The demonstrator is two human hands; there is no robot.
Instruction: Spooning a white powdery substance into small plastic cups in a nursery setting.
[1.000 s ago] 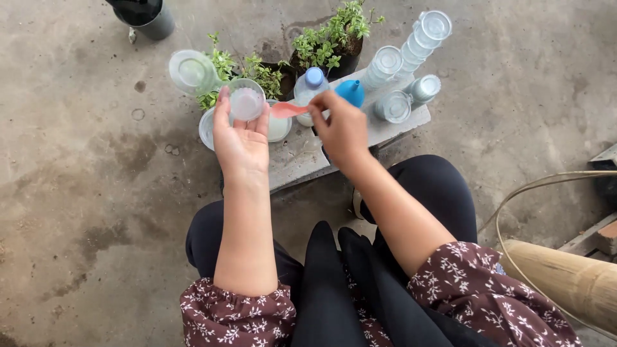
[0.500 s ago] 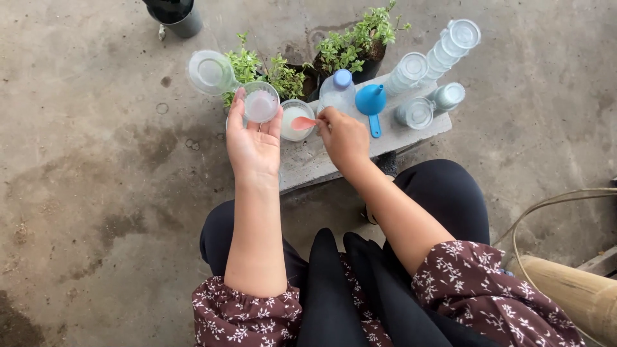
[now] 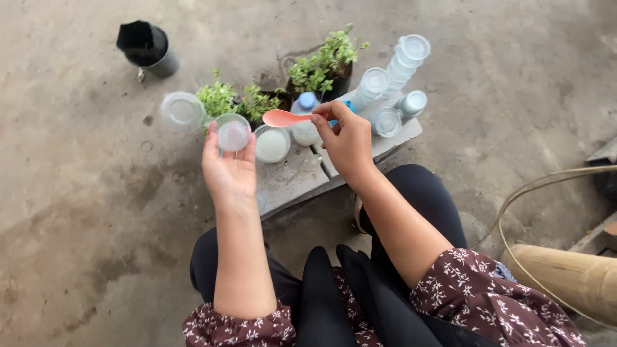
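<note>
Partly hidden blue funnel (image 3: 348,105) behind right hand (image 3: 347,142)

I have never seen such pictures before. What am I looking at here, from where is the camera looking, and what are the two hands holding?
There is no machine here. A person sits low on a concrete floor, and a camera worn on the head looks down at the person's own arms and knees.

The left hand holds a small clear cup at its fingertips. The right hand holds a pink spoon by the handle, its bowl raised near the cup.

In front lies a grey concrete slab. On it stand a round tub of white stuff, a clear bottle with a blue cap and stacks of clear cups. Behind are small green plants and a black pot.
</note>
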